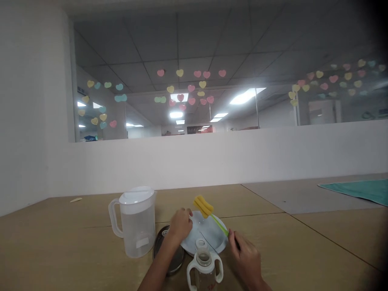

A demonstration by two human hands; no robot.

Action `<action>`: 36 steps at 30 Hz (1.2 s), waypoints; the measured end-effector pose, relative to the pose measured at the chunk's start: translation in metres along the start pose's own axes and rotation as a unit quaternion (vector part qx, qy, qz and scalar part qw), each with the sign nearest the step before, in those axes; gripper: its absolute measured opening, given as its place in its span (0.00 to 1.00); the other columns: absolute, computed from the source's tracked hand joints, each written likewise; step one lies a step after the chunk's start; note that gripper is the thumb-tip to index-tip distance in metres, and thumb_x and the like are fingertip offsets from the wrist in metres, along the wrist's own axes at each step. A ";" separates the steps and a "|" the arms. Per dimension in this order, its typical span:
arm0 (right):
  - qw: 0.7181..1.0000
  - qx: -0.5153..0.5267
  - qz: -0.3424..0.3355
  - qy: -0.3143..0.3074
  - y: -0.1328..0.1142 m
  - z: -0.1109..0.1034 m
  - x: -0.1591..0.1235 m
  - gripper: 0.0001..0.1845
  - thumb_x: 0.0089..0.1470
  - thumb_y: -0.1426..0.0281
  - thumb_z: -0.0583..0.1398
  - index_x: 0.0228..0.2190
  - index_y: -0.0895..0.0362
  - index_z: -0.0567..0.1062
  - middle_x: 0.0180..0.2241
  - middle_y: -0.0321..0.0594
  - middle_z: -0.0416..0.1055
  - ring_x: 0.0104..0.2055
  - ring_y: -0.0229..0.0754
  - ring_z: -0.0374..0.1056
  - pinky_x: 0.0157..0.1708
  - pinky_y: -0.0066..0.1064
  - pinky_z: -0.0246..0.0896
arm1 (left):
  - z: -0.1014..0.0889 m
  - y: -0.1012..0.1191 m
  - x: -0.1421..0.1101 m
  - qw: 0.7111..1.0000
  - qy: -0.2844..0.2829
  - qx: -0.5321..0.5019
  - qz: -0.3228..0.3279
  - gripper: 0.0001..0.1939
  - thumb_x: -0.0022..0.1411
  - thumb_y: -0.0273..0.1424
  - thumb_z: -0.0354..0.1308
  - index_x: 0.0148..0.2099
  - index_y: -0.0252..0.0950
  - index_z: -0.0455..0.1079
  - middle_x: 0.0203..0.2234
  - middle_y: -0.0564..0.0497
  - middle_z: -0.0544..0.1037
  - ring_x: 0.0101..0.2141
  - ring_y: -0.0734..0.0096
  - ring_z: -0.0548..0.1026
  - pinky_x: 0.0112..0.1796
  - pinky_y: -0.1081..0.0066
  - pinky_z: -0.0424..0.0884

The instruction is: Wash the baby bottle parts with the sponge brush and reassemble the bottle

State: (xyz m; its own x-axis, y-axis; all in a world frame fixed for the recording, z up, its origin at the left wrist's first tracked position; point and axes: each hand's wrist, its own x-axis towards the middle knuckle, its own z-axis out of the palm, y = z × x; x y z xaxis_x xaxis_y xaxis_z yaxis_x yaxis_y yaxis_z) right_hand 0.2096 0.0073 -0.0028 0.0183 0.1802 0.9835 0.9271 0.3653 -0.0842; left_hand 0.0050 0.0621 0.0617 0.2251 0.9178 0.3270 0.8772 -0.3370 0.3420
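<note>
In my right hand (245, 254) is a sponge bottle brush with a green handle and a yellow sponge head (203, 206). The sponge hangs above a white bowl (222, 242). My left hand (181, 223) is at the bowl's left rim with its fingers curled; what they hold, if anything, is hidden. Nearest me stands a clear baby bottle (206, 279) with two white handles, upright and with its mouth uncovered. Just behind its mouth shows a small whitish ring-shaped part (201, 243). A thin dark line crosses the inside of the bowl.
Left of the bowl is a translucent lidded pitcher (138, 230). A dark round tray or lid (176, 264) lies partly under my left forearm. Farther off are a teal cloth (360, 190) at right and a small flat light-coloured piece (76, 199) at left. A white wall (182, 161) closes the table's back.
</note>
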 end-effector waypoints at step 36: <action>0.999 0.020 -0.032 -0.004 -0.004 -0.003 0.001 0.25 0.62 0.66 0.45 0.18 0.58 0.69 0.13 0.34 0.64 0.14 0.31 0.58 0.19 0.24 0.49 | -0.056 0.013 -0.020 0.947 0.141 -0.250 0.141 0.14 0.60 0.33 0.46 0.46 0.38 0.67 0.36 0.49 0.66 0.36 0.70 0.69 0.40 0.70 0.67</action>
State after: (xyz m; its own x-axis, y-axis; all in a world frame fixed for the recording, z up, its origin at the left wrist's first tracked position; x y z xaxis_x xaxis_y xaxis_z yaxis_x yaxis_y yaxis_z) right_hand 0.2069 0.0033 -0.0015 -0.0443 0.1623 0.9858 0.9104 0.4129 -0.0271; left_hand -0.0123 0.0271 0.1090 0.2355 0.7076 0.6662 0.4727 -0.6823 0.5577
